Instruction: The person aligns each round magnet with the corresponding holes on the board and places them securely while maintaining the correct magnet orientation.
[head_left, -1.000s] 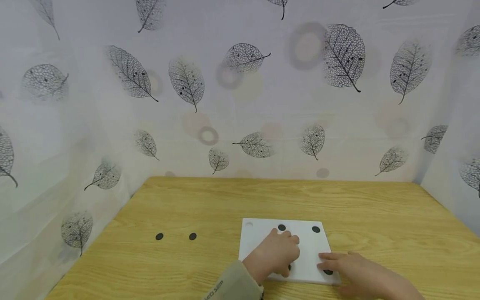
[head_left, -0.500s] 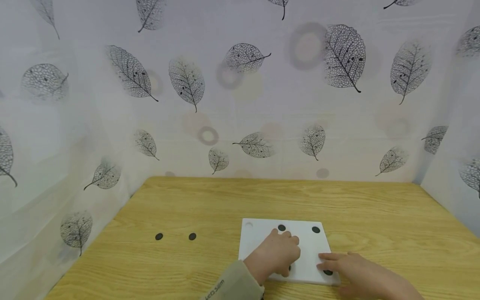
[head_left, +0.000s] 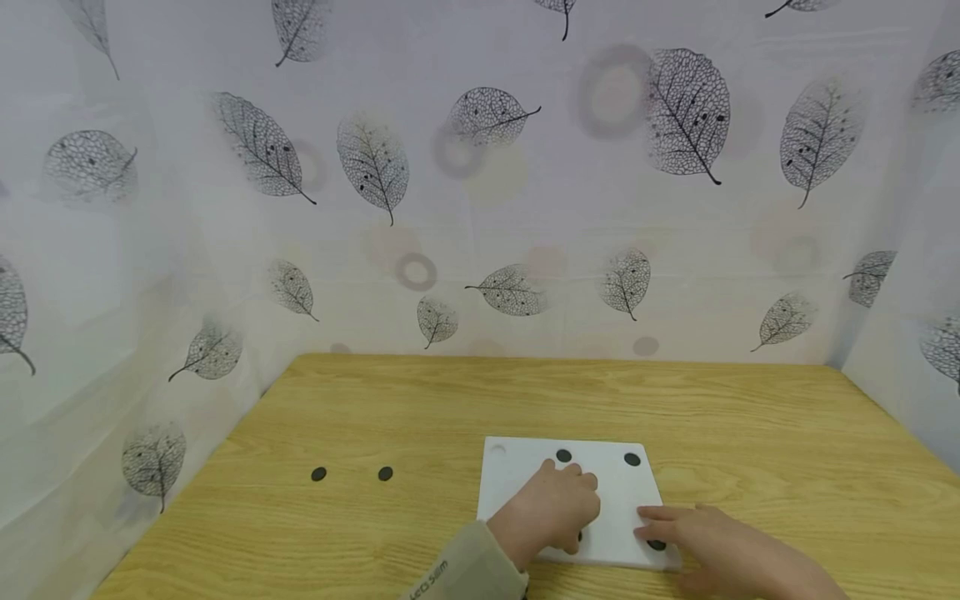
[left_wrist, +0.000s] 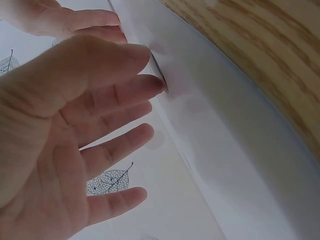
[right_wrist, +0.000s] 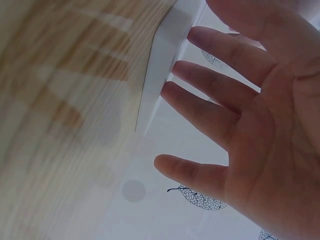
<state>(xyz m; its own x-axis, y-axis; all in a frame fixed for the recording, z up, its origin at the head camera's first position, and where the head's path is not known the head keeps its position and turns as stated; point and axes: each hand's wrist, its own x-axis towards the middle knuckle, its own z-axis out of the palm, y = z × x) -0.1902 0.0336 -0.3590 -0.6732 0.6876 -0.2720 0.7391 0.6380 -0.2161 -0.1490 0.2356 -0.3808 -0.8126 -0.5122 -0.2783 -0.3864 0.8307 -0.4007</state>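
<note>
A flat white board (head_left: 617, 521) lies on the table, with black discs on it. Over its front middle, my left hand (head_left: 555, 504) pinches a thin black disc (left_wrist: 161, 74) between thumb and index finger, right at the board's surface. In the head view that disc is mostly hidden under the hand. My right hand (head_left: 720, 542) rests its straight fingertips on the board's right side, partly over another black disc (head_left: 656, 545). Along the far edge sit a black disc (head_left: 563, 456) in the middle and a black disc (head_left: 632, 459) at the right corner.
Two loose black discs lie on the wooden table (head_left: 390, 400), left of the board: a far-left disc (head_left: 318, 474) and a nearer disc (head_left: 386, 473). A faint round recess (head_left: 498, 449) marks the board's far left corner. Leaf-print sheets (head_left: 480, 208) enclose the back and sides.
</note>
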